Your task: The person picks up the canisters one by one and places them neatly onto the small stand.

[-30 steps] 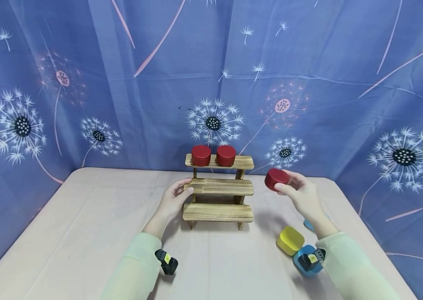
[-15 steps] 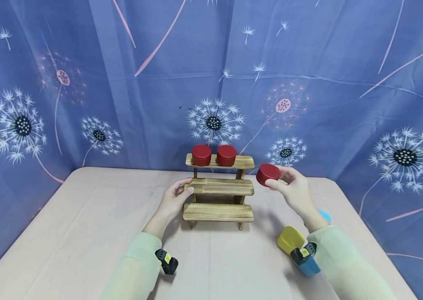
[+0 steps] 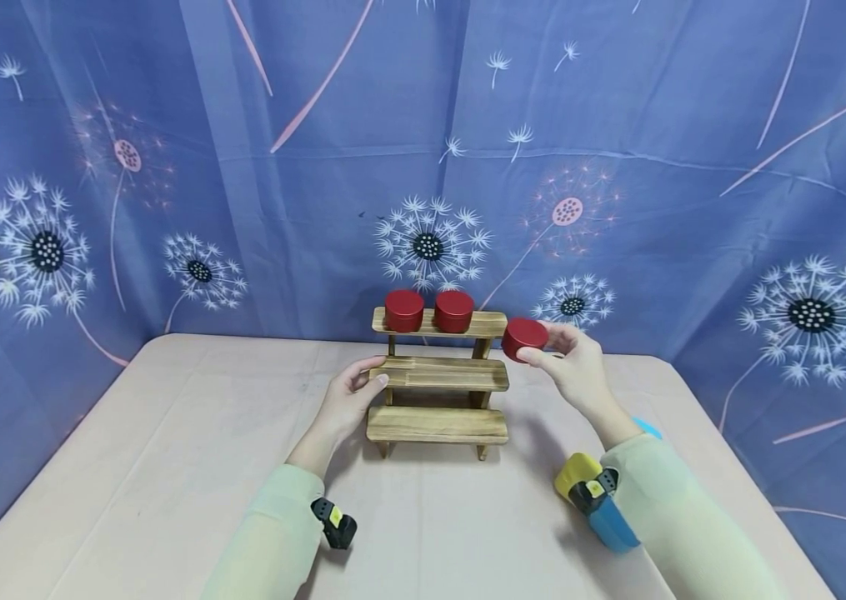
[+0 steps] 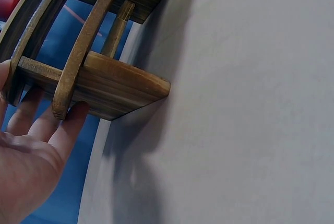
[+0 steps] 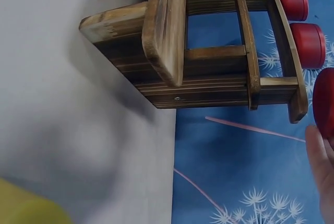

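Observation:
A three-tier wooden display stand (image 3: 438, 425) stands at the middle of the table. My left hand (image 3: 343, 404) grips the left end of its middle shelf, thumb on top; in the left wrist view the fingers (image 4: 70, 130) reach beneath the wood. Two round red tins, one (image 3: 403, 312) at the left and one (image 3: 453, 312) at the middle, sit on the top shelf. My right hand (image 3: 576, 367) pinches a third red tin (image 3: 523, 337) in the air, just right of the top shelf's right end. In the right wrist view that tin (image 5: 324, 104) is partly cut off.
A yellow tin (image 3: 571, 473) and a blue tin (image 3: 613, 525) lie on the table at the right, partly hidden by the right wrist. Another blue thing (image 3: 648, 428) shows behind that forearm. A blue dandelion-print curtain (image 3: 302, 208) surrounds the table (image 3: 190, 467).
My right hand has carried the red tin leftward and slightly up, closer to the stand's top shelf. The left hand and the stand have stayed in place.

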### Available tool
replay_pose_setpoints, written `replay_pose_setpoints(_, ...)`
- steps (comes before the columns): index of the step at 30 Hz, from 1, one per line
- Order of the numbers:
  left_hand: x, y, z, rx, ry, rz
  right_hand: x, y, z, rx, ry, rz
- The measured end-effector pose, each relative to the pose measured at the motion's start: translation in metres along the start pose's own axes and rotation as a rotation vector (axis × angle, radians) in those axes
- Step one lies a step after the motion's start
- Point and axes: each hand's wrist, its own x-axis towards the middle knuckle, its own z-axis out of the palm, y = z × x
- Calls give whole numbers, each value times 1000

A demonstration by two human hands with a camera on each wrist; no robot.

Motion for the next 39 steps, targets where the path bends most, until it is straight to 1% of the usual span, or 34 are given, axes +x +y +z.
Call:
replay_pose_setpoints(3,1,-2,0,6,0,-2,1,-7,3,-54,15,-2)
replay_pose_setpoints(9,1,-1,1,-2,-3,-6,0,-28,8,-37,20,-4)
replay_pose_setpoints(12,0,-1,1,-6,-2,-6,1,-30,9,-22,22,5)
replay_pose_setpoints(16,1,-2,1,-9,-2,-7,4,-28,11,-4,10,8)
replay_pose_setpoints(21,1,-1,1,-6,0,-6,7,-26,15,-1,20,21)
replay_pose_setpoints(24,1,-1,1,-5,0,-9,12,-16,17,8,20,32)
replay_pose_setpoints(27,1,-1,0,-3,-1,-14,18,-4,18,-7,5,47)
replay_pose_setpoints(30,1,-2,-1,-6,-4,-17,22,1,20,-38,-9,51)
replay_pose_setpoints(34,2,-3,-1,-5,-10,-11,23,1,23,-60,-21,44)
replay_pose_setpoints(39,1,-2,0,-11,-13,-2,26,0,24,-88,-60,26)
